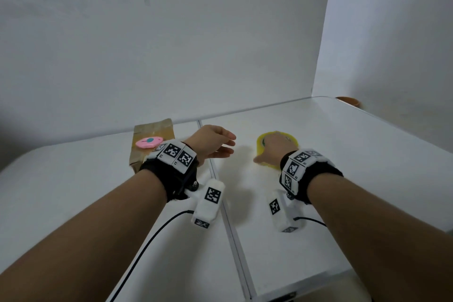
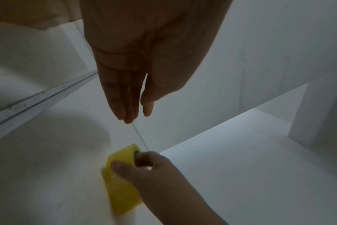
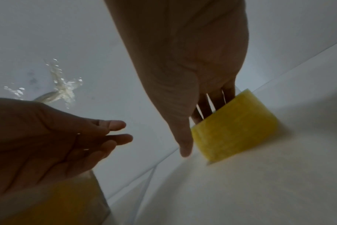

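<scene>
White table [image 1: 343, 144] fills the lower half of the head view. A metal seam [image 1: 235, 240] runs from the bottom centre up toward the middle and splits the top into two leaves. A plain white back panel [image 1: 171, 56] closes the upper frame, and a second white side panel [image 1: 392, 32] stands at upper right; light is dim and even. We log the yellow tape roll [image 1: 261, 142] right of centre, on the right leaf just beyond the seam. It is blurred in both wrist views, so we cannot tell whether it rests on the top or is lifted just clear. The right hand [image 1: 274, 152] covers it: the thumb [image 3: 183, 137] lies against the near outer wall and the fingers curl over the far rim, clamped on the roll. The left hand [image 1: 213, 144] hovers above the seam, near the roll but apart from it, palm turned toward it. Its fingers [image 2: 125, 99] are straight and close together, holding nothing. Left of centre a brown paper packet [image 1: 157, 130] lies flat against the back panel with a pink cutter [image 1: 149, 142] on top. We note a brown rim [image 1: 349, 101] past the table's far right corner. In the right wrist view a crumpled clear scrap [image 3: 63, 88] clings to the wall at upper left.
</scene>
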The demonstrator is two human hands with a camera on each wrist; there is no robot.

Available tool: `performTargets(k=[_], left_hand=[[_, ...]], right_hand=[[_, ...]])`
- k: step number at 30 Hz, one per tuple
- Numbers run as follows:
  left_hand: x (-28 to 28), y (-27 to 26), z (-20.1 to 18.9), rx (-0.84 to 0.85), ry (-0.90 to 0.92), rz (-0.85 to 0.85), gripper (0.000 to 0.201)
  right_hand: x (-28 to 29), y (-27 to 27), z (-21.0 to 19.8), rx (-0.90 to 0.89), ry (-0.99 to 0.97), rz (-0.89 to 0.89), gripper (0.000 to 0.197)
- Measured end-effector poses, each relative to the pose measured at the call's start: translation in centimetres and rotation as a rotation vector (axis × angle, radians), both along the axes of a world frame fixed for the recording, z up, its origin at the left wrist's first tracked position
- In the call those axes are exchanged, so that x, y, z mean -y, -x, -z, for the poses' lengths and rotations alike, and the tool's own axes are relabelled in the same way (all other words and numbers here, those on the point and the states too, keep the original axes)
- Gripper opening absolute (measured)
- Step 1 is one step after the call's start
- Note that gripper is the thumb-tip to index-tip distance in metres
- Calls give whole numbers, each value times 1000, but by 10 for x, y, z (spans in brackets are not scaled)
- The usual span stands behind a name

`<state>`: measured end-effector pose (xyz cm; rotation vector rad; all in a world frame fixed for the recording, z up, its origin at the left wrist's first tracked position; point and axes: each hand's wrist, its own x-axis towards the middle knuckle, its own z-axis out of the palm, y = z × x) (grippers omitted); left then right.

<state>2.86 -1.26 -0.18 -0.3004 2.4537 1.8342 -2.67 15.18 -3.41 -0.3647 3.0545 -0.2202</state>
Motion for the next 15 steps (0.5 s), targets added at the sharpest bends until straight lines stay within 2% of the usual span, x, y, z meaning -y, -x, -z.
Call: performTargets(k=[2, 3, 6, 9, 12, 15], left_hand=[[6, -8, -10, -58, 7, 9, 21], [10, -13, -17, -101, 10, 8, 21], [34, -32, -42, -257, 39, -39, 22], [75, -53, -63, -391, 122, -144, 26], [122, -74, -67, -410, 179, -264, 27], [159, -94, -57, -355, 146, -341, 25]], right_hand=[[11, -4, -8, -99, 158, 3, 57], [20, -6, -15, -148, 230, -28, 62], [54, -18, -39, -233, 336, -163, 51], [90, -28, -52, -233, 426, -294, 37], [124, -41, -57, -207, 499, -404, 29], [153, -53, -61, -172, 542, -498, 28]])
